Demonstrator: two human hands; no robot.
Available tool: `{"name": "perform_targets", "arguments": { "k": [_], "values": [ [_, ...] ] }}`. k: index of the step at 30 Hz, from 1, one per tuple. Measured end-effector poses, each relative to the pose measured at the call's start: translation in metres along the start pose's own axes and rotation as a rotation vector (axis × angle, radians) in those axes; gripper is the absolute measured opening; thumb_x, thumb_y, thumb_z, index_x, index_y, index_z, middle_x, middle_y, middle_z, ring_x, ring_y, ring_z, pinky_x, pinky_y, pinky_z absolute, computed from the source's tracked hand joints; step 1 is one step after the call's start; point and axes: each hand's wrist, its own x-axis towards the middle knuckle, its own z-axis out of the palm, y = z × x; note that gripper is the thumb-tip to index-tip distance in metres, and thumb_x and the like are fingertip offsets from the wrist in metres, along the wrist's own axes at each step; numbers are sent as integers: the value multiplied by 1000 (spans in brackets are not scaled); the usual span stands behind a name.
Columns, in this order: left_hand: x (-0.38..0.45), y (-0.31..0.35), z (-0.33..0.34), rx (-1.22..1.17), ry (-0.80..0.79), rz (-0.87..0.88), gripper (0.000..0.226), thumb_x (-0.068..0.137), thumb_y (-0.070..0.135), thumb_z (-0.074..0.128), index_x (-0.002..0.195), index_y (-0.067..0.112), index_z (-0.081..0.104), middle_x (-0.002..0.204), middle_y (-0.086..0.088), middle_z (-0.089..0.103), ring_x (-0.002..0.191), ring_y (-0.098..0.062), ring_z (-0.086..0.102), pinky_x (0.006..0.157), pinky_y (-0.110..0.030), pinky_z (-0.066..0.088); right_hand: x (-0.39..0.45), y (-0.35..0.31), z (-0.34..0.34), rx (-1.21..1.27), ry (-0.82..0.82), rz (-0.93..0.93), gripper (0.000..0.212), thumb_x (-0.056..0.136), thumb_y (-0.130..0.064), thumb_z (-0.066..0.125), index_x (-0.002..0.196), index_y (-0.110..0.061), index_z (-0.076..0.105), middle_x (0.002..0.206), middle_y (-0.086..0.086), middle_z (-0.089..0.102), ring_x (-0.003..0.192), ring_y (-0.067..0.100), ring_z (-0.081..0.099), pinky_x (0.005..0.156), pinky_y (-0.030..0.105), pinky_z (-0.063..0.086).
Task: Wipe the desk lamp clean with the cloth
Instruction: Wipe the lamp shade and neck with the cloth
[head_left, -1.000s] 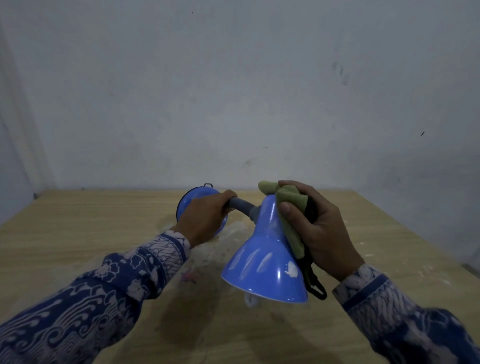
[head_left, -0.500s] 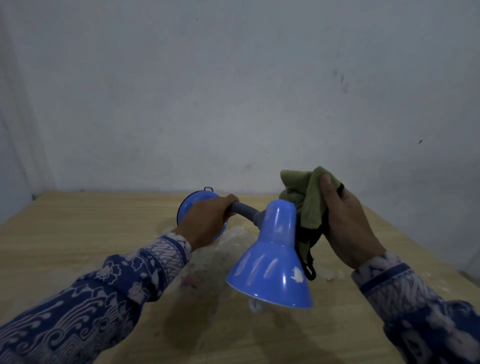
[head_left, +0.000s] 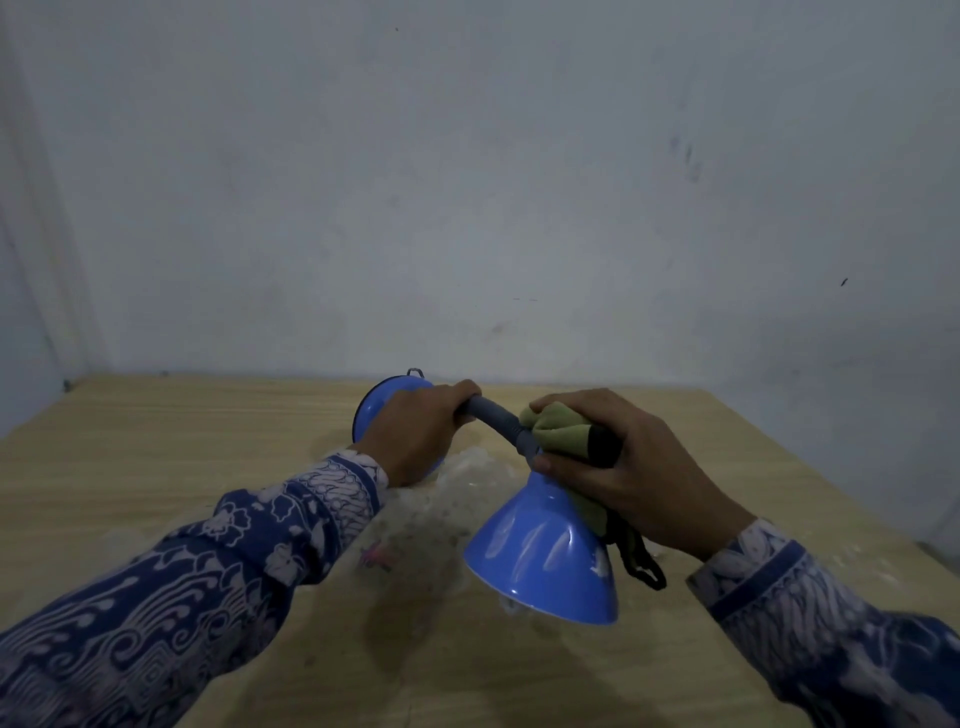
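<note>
1. Our left hand (head_left: 421, 431) grips the grey neck (head_left: 493, 415) of the blue desk lamp (head_left: 540, 551).
2. Our right hand (head_left: 623, 467) clamps the green cloth (head_left: 558, 428) over the shade's narrow top.
3. The lamp hangs above the wooden table (head_left: 156, 467).

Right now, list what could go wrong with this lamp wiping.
1. The left hand grips the grey flexible neck while the right hand presses the green cloth on the top of the blue shade; hard rubbing could bend or strain the neck.
2. The cloth's black loop dangles beside the shade rim and might snag.
3. The blue base is tipped on the wooden table; it may slide.
</note>
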Motion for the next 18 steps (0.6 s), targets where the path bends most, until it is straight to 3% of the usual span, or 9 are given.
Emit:
{"name": "perform_targets", "arguments": {
  "k": [6, 11, 15, 18],
  "values": [
    [0, 3, 0, -21, 6, -19, 16, 103, 23, 49, 112, 17, 61, 73, 8, 52, 52, -3, 38, 50, -23, 27, 4, 4, 4, 85, 124, 48, 28, 85, -43, 68, 105, -24, 72, 107, -14, 71, 100, 3, 66, 85, 32, 53],
    [0, 3, 3, -44, -9, -40, 14, 103, 22, 47, 110, 21, 60, 72, 9, 53, 53, -3, 42, 53, -29, 37, 8, 10, 2, 190, 225, 190, 17, 92, -34, 65, 100, -21, 70, 97, -12, 77, 93, 3, 71, 81, 22, 54],
    [-1, 4, 4, -31, -11, -37, 13, 103, 22, 48, 110, 21, 59, 70, 9, 52, 51, -2, 41, 50, -26, 29, 10, 22, -10, 206, 347, 335, 39, 88, -56, 61, 95, -20, 74, 93, -4, 78, 87, 17, 74, 83, 46, 58],
    [-1, 5, 2, -24, -20, -44, 15, 104, 22, 47, 113, 20, 59, 73, 7, 56, 52, -2, 41, 48, -25, 27, 7, 24, -22, 493, 287, 387, 47, 98, -51, 47, 106, -13, 74, 106, 6, 76, 99, 34, 71, 91, 57, 55]
  ]
}}
